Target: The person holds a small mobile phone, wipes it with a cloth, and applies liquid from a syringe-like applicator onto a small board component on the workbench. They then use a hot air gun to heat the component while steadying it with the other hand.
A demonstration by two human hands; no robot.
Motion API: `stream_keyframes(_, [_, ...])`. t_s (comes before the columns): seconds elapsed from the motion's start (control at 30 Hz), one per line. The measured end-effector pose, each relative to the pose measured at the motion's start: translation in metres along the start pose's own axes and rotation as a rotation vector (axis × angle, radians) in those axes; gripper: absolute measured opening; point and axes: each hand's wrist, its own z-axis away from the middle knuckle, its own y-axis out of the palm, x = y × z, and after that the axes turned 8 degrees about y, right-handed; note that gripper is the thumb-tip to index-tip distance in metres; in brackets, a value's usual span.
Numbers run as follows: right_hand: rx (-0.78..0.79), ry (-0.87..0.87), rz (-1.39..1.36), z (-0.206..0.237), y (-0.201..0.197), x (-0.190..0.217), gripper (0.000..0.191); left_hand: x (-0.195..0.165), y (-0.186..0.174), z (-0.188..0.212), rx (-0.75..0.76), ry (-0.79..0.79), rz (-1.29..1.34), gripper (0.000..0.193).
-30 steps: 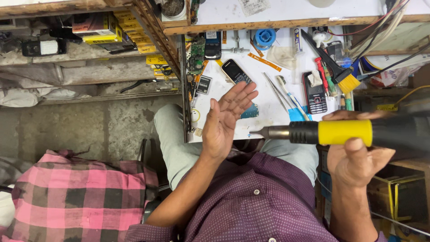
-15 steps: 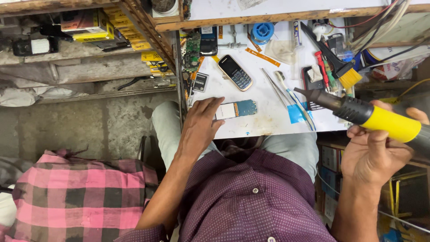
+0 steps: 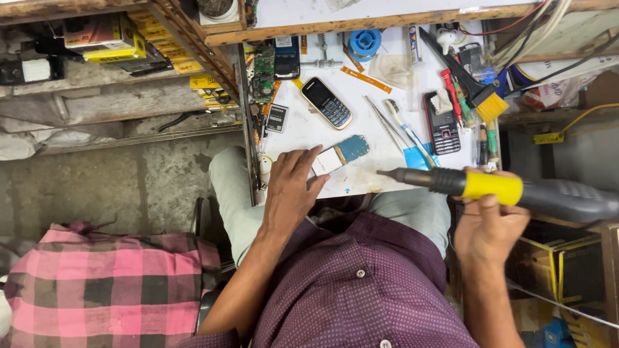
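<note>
Left hand (image 3: 291, 193): laid flat, fingertips pressed on circuit board (image 3: 340, 154) on white bench (image 3: 309, 132) | Right hand (image 3: 487, 222): clenched around hot-air tool (image 3: 490, 187) | Board judged light, stiff, fragile; best held by edges | Tool to be gripped behind nozzle

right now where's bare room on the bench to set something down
The clearest bare patch of the white bench top lies between the blue circuit board by the left hand and the hot-air tool in the right hand. A smaller gap sits left of the keypad phone. The right side and far edge are crowded with tools.
</note>
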Motion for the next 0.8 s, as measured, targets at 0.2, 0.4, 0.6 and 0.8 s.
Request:
stream_keyframes(0.2, [-0.062,0.049,-0.008,0.017,0.006,-0.008,0.051,0.002,0.007,0.011,-0.049,-0.005,0.073,0.061])
stream_keyframes(0.4, [-0.108,0.056,-0.056,0.012,0.002,-0.013,0.05,0.009,0.018,0.019,-0.084,-0.009,0.067,0.063])
stream_keyframes(0.6, [-0.08,0.054,-0.067,0.006,0.002,-0.016,0.053,0.015,0.025,0.02,-0.109,0.014,0.039,0.059])
stream_keyframes(0.8, [-0.087,0.059,-0.062,-0.005,0.003,-0.018,0.052,0.022,0.024,0.006,-0.122,0.036,0.048,0.059])
